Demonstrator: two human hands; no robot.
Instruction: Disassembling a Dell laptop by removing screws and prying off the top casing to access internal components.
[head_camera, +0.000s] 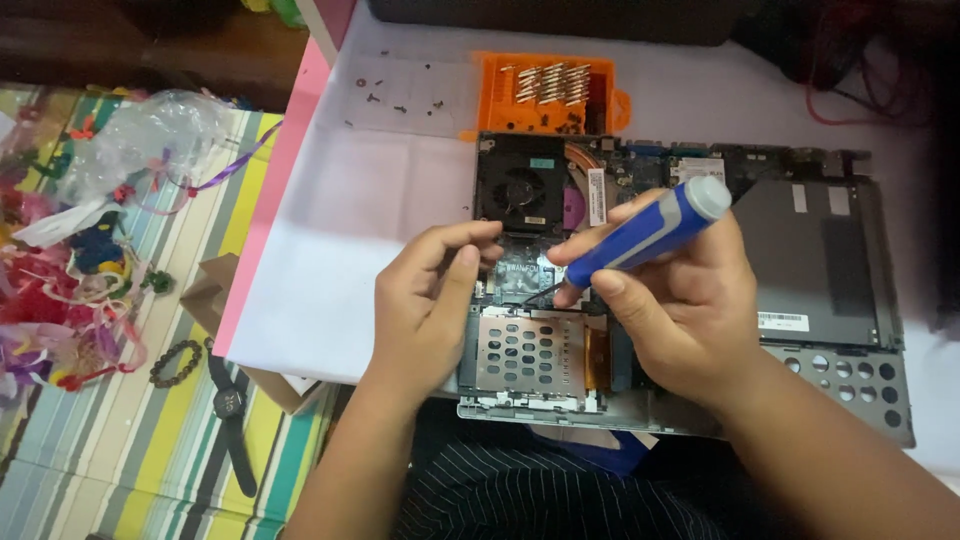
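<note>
An opened laptop (820, 270) lies bottom-up on a white table, its fan (520, 185), circuit board and perforated metal drive cage (525, 352) exposed. My right hand (680, 310) grips a blue screwdriver with a grey cap (650, 232), its thin tip angled down to the board near the laptop's middle. My left hand (430, 300) rests on the laptop's left edge, thumb and forefinger pinched together close to the screwdriver tip. Whether anything is between those fingers is hidden.
An orange bit case (545, 90) with several metal bits sits behind the laptop, loose screws (400, 95) to its left. On the striped mat at left lie a black wristwatch (230, 415), a bead bracelet (175, 362), a plastic bag and colourful ribbons.
</note>
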